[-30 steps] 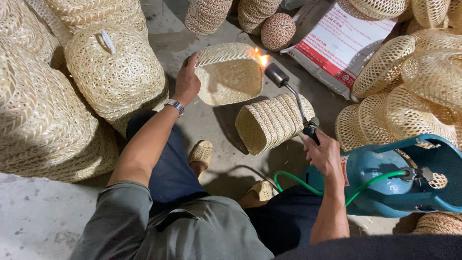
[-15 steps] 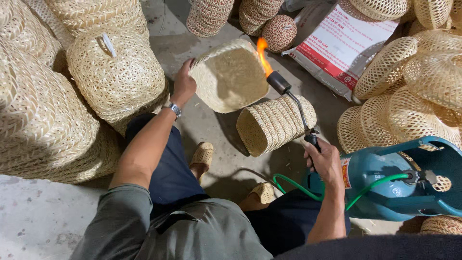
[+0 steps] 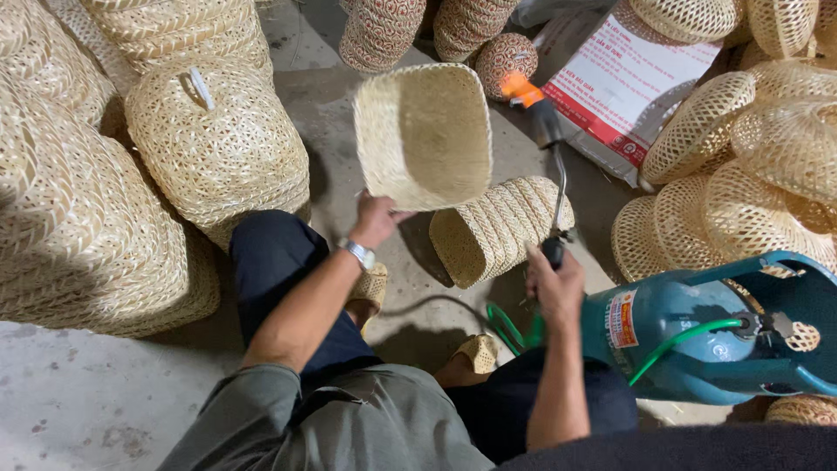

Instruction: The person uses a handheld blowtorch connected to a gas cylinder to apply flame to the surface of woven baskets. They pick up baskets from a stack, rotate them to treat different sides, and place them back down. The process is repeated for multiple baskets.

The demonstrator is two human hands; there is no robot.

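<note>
My left hand [image 3: 377, 218] grips the near rim of a rectangular woven basket [image 3: 425, 131] and holds it up, its open side turned toward me. My right hand [image 3: 553, 281] is closed around the handle of a gas torch [image 3: 549, 144]. An orange flame [image 3: 521, 87] burns at the torch's tip, just past the basket's upper right corner. A green hose [image 3: 684, 340] runs from the torch handle to a teal gas cylinder [image 3: 697, 336] lying on the floor at my right.
A row of nested woven baskets [image 3: 501, 228] lies on its side on the concrete floor under the torch. Stacks of woven baskets [image 3: 218, 148] stand at left, open-weave ones [image 3: 732, 131] at right. A printed sack [image 3: 623, 83] lies behind the flame.
My left hand has turned the basket and lifted it, so its open side now faces me. The torch flame has moved along its top edge to the upper right corner.
</note>
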